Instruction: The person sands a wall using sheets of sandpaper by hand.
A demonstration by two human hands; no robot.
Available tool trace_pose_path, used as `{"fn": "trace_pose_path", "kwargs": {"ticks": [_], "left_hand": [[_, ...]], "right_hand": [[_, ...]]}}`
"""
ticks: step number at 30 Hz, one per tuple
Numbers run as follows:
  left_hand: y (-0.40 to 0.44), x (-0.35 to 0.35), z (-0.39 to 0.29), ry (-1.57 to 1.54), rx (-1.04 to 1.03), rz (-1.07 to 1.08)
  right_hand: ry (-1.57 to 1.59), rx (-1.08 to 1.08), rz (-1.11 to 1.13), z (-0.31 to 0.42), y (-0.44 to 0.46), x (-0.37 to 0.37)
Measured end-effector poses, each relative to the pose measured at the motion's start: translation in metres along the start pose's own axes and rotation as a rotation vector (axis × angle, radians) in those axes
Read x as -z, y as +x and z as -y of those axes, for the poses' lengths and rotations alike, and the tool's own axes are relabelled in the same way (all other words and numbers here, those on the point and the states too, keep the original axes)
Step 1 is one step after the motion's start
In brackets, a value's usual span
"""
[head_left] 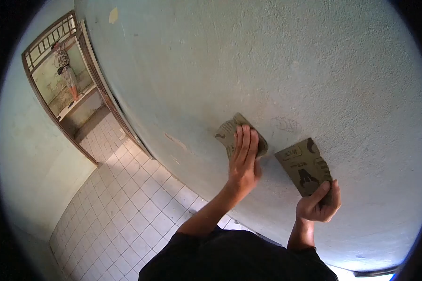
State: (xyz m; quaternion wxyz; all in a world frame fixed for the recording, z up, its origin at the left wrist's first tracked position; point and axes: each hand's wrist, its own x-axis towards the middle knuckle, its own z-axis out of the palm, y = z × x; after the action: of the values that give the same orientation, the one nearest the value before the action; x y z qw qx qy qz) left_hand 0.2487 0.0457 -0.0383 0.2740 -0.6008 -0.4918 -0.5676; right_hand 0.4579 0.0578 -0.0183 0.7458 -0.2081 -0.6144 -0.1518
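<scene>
Against the pale green wall, my left hand presses a piece of sandpaper, its brown printed back facing me. The fingers lie extended together over the sheet, and its edges curl out around them. Lower right, my right hand pinches the bottom end of a second piece of sandpaper between thumb and fingers. That sheet has dark printed figures and one ragged edge. Between the two sheets, faint pencil-like scribbles mark the wall.
A tiled floor runs along the wall's foot at lower left. Further left is a wooden-framed doorway. Through it, another person stands on a raised ledge with an arm up at a wall. Scraped patches show on the near wall.
</scene>
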Motion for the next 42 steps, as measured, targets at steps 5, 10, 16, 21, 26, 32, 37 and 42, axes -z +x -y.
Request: {"fn": "trace_pose_path", "kwargs": {"ticks": [5,10,16,21,26,32,37,42], "left_hand": [[0.097,0.020,0.017,0.012,-0.065,-0.136],[0.059,0.007,0.013,0.047,-0.059,-0.157],[0.031,0.010,0.002,0.017,0.049,-0.023],[0.125,0.021,0.013,0.070,-0.046,-0.221],[0.021,-0.004,0.006,0.020,-0.032,-0.085],[0.096,0.016,0.008,-0.018,-0.064,-0.120],[0.102,0.007,0.018,0.011,-0.128,-0.136],[0.021,-0.011,0.007,0.009,-0.058,-0.048]], "right_hand": [[0.070,0.014,-0.018,0.000,0.007,-0.001],[0.091,0.008,0.015,0.000,0.012,-0.005],[0.011,0.019,-0.014,0.001,0.013,-0.007],[0.056,0.048,-0.025,-0.003,0.011,-0.007],[0.059,0.094,-0.014,-0.010,0.009,-0.009],[0.076,0.122,-0.009,-0.009,0.012,-0.012],[0.055,0.107,0.013,-0.009,0.015,-0.009],[0.026,0.120,0.038,-0.012,0.015,-0.008]]}}
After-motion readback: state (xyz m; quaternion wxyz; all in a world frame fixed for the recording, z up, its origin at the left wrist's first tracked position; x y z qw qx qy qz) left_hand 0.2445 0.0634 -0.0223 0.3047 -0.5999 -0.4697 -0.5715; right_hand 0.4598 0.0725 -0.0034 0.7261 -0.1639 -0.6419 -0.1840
